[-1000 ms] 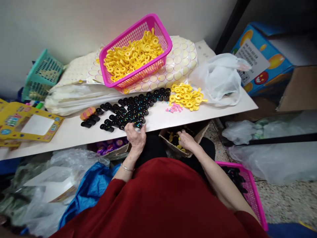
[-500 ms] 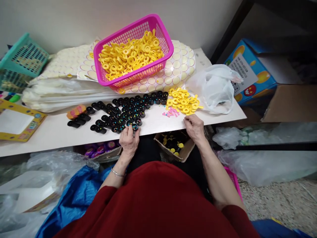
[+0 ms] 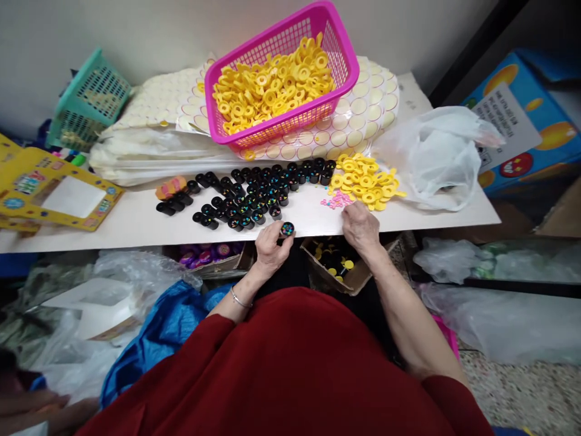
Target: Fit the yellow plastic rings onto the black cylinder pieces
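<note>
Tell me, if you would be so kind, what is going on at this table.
A person's left hand holds a black cup with coloured bits in it, near the table's front edge, apart from the other cups. The right hand is at the pink beads; whether it holds any is hidden. Yellow rings lie beside them, and a pink basket behind holds more.

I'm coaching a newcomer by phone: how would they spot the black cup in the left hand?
Start at the white table with the large pink basket. At the table's near edge is the person's left hand. It holds the black cup, with coloured bits in its top; unlike the other black cups clustered farther left, this one is held.
</note>
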Motion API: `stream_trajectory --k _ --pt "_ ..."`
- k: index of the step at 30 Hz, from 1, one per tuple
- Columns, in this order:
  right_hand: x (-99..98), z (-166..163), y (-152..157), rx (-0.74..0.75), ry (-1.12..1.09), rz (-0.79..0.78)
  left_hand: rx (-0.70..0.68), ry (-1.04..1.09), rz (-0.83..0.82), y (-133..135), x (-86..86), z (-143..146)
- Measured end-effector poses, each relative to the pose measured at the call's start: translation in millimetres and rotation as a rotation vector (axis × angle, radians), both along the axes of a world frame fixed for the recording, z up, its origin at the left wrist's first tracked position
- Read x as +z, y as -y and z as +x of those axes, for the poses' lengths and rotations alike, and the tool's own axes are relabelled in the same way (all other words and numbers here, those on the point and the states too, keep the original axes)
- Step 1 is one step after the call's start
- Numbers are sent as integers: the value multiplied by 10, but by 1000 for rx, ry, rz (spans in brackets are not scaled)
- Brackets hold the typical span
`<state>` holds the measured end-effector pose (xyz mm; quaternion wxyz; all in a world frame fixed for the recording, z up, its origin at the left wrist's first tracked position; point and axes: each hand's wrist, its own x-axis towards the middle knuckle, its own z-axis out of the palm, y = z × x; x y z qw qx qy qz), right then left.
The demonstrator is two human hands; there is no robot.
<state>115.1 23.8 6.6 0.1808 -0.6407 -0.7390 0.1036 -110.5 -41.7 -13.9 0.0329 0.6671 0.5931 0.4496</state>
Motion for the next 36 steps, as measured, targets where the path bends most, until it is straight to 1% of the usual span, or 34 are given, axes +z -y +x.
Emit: stream_trajectory --k 2,4,7,9,12,15,17,20,25,28,30,32,36 --pt "42 1 50 54 1 -44 -141 134 -75 -73 15 157" --pt "61 19 62 67 -5 -67 -257 257 -175 -192 11 324" --pt "33 85 24 73 -83 -62 -353 395 -305 -419 -9 554" --pt "-13 142 -1 95 -178 -51 -379 475 -379 -556 -19 671" --pt "-91 218 5 106 -322 -24 -364 590 -480 -681 -26 775" --pt "-148 267 41 109 -438 -14 -349 667 -512 -713 -22 803" --pt "-164 276 58 105 -475 -14 -360 696 -517 -710 -21 799" --pt "-148 242 70 91 -419 -15 -373 715 -518 -702 -26 786" --pt "-34 130 72 92 -143 -8 -403 708 -495 -702 -59 773" --pt "31 108 26 35 -32 -77 -421 706 -488 -708 -87 772" --pt "55 117 -33 -44 -8 -152 -437 718 -482 -711 -105 775" --pt "66 132 -99 -113 -34 -202 -449 732 -474 -713 -118 779" --pt "91 132 -184 -211 -61 -210 -439 734 -491 -719 -129 783"
